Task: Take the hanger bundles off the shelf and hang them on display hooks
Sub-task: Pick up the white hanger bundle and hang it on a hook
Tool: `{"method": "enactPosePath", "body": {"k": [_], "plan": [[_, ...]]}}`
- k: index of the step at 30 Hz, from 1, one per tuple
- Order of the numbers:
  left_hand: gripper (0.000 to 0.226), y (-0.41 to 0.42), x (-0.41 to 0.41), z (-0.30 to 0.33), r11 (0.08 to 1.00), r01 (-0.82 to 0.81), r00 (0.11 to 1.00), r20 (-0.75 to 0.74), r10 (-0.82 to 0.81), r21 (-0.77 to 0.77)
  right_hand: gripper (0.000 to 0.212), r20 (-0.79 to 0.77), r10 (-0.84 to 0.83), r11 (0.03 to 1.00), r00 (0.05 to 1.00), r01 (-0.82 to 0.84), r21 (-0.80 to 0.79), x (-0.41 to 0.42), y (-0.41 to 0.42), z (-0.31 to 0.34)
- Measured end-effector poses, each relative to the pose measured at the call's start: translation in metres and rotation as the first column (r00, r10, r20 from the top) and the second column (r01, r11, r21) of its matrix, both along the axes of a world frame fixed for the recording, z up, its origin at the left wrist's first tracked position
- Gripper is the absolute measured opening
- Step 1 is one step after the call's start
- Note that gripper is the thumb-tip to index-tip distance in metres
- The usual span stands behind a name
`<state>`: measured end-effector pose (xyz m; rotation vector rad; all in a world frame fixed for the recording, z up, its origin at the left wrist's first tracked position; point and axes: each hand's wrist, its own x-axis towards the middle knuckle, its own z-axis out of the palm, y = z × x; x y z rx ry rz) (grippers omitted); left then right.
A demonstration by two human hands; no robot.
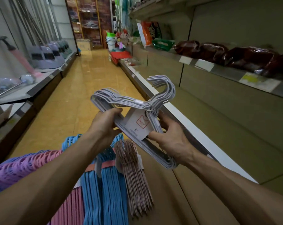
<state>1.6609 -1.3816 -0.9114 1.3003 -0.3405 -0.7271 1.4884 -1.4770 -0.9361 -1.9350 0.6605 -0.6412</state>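
Above the aisle floor (82,88), between two shelf runs, both hands hold one bundle of white hangers (131,109). Left hand (105,125): fingers curled round the bundle's left shoulder. Right hand (171,140): thumb on the paper label (137,125), fingers curled under the right side. Hooks point up and right, toward the bare lower shelf (186,117). Below the forearms hang blue hanger bundles (105,184), a pinkish-brown bundle (134,176) and pink hangers (72,207). Dark red packets (226,54) sit on the upper right shelf.
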Motion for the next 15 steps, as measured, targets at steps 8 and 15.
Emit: {"method": "enactPosePath", "body": {"k": [8, 15], "plan": [[0.015, 0.024, 0.006, 0.019, 0.949, -0.209, 0.962, -0.223, 0.156, -0.237, 0.047, -0.027, 0.126, 0.992, 0.992, -0.125, 0.033, 0.015, 0.022, 0.016], [0.017, 0.046, 0.018, 0.012, 0.938, -0.299, 0.949, -0.163, 0.271, -0.177, 0.048, -0.183, 0.180, 0.976, 0.967, -0.199, -0.092, 0.033, 0.032, 0.021]]}}
